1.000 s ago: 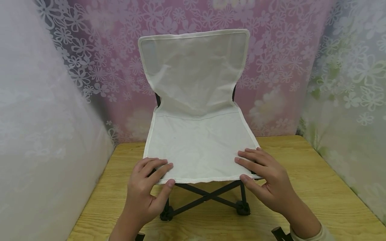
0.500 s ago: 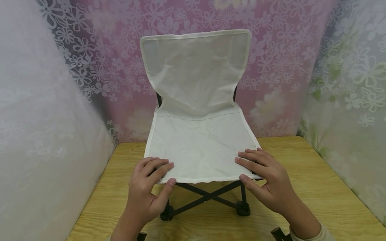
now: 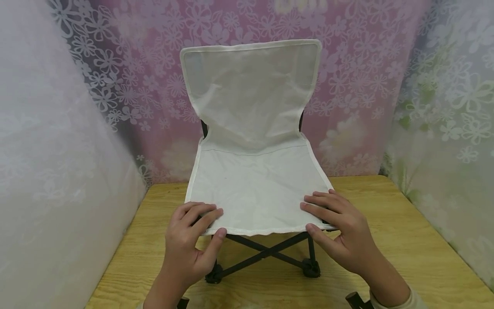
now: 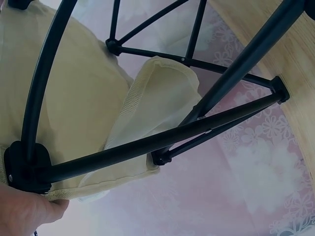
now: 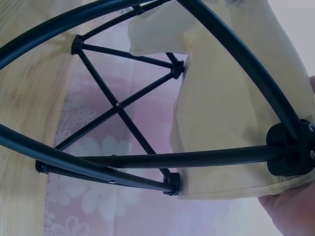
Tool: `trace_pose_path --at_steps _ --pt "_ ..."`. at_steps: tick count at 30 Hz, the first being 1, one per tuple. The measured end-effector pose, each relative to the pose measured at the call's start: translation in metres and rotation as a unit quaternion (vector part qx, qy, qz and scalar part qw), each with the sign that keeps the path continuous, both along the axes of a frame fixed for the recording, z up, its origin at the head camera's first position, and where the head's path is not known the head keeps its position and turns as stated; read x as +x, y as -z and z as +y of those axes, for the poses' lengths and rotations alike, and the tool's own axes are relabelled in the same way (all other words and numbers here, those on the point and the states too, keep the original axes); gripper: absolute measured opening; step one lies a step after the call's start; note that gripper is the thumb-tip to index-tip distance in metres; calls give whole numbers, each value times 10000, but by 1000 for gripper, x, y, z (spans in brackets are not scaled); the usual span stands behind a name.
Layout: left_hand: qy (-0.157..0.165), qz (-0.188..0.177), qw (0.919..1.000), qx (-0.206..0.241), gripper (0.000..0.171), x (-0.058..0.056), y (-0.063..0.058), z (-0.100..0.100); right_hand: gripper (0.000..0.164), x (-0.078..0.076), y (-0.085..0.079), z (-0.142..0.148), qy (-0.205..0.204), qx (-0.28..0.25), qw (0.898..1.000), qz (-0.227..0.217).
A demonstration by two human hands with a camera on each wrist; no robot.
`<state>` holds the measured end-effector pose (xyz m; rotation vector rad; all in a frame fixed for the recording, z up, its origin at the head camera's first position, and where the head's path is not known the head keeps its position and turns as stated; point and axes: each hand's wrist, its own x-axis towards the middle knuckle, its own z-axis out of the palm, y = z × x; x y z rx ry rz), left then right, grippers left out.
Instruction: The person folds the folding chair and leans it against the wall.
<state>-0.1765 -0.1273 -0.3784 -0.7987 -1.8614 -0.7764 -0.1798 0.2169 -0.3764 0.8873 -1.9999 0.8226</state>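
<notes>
A small folding chair with an off-white fabric seat (image 3: 251, 189) and backrest (image 3: 251, 90) stands unfolded and upright in the head view. My left hand (image 3: 187, 240) rests on the seat's front left corner, fingers spread over the fabric and thumb along the front edge. On the front right corner lies my right hand (image 3: 343, 225) in much the same way. Crossed black tubes (image 3: 266, 252) show below the seat. From underneath, the wrist views show a black corner joint (image 4: 27, 167) by the left thumb (image 4: 54, 209) and another joint (image 5: 290, 147) by the right hand (image 5: 295, 211).
The chair stands on a wood-grain tabletop (image 3: 386, 257). Flower-patterned curtains (image 3: 359, 64) hang behind it, with pale sheeting (image 3: 65, 171) on the left side and more on the right. Dark rod ends (image 3: 355, 299) show near the bottom by both forearms.
Both hands stay on the seat corners. The chair and hands show only a very slight shift within the view.
</notes>
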Motion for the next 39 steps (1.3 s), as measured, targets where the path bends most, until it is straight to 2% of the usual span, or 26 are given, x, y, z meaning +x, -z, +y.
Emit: trace_pose_path --at_steps 10,19,33,39 --pt "-53 65 10000 4 35 0 2 1 33 0 0 -2 28 -49 10000 0" --pt "-61 -36 10000 -44 35 1 -2 2 32 -1 0 -2 -9 -113 9999 27" --pt "-156 24 9999 53 35 1 -5 6 32 -1 -5 -3 -24 -79 10000 30" --pt "-142 36 9998 138 30 1 -6 8 32 -1 -5 -3 -36 -94 9999 30"
